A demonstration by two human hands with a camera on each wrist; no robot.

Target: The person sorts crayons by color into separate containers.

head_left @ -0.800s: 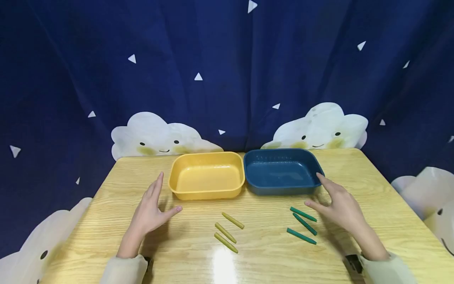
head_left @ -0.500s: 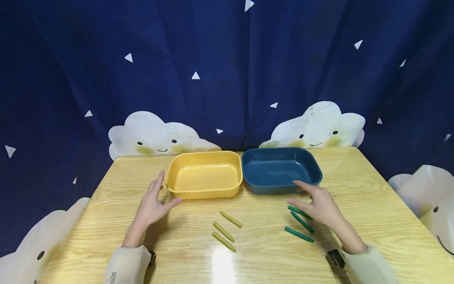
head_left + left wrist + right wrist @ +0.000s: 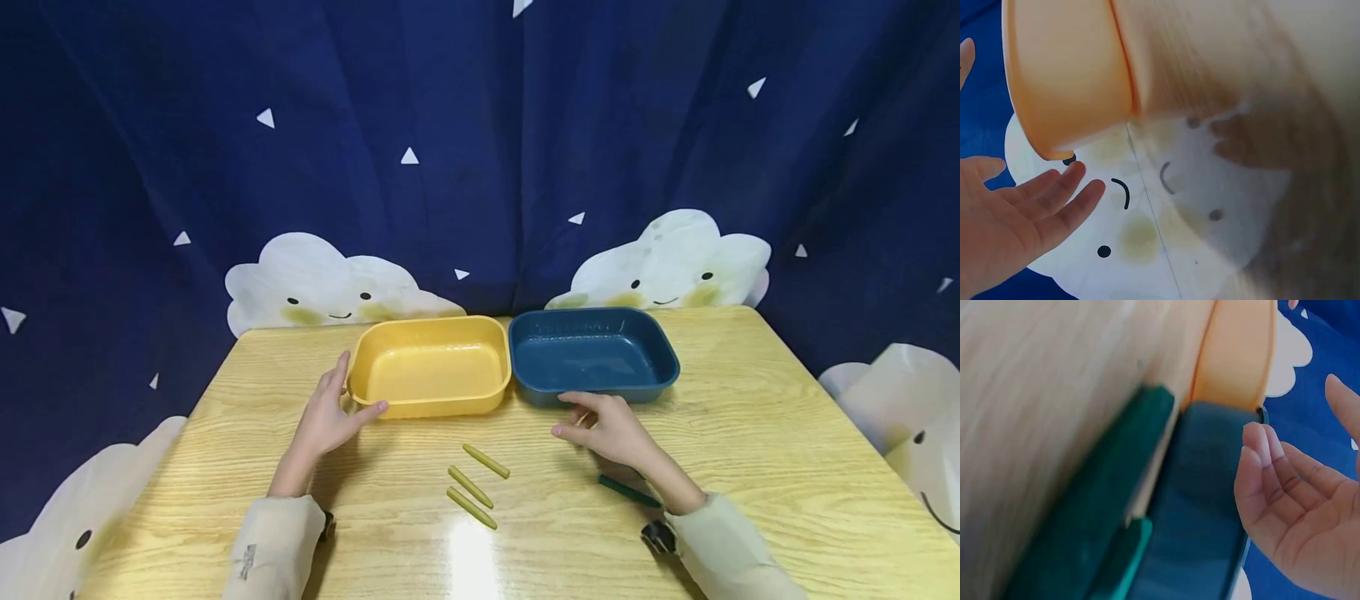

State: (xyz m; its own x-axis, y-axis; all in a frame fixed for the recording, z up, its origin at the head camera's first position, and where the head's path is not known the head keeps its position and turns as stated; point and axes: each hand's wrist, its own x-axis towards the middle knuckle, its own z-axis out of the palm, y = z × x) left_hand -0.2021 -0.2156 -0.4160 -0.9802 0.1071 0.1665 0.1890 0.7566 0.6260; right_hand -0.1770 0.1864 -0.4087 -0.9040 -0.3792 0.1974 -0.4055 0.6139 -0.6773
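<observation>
My left hand point(image 3: 324, 418) is at the left end of a yellow plastic bin point(image 3: 435, 409), fingers spread and thumb tip right at its front corner. In the left wrist view the fingers point(image 3: 1066, 215) lie close to the bin's rim, not curled round it. My right hand point(image 3: 613, 430) hovers before the front wall of a dark blue bin point(image 3: 641, 394), holding nothing, thumb and forefinger apart. Beneath its wrist lies a green crayon point(image 3: 628, 491); other green ones are mostly hidden by the hand. Two green crayons point(image 3: 1085, 512) loom large in the right wrist view.
Three yellow-green crayons point(image 3: 471, 487) lie slanted on the wooden table point(image 3: 390, 542), between the hands. Both bins stand side by side at the table's back edge. A navy curtain point(image 3: 465, 108) with white clouds and triangles hangs behind.
My right hand has moved left from beside the green crayons, passing over them to the blue bin's front left. My left hand has moved slightly forward and right, closer to the yellow bin.
</observation>
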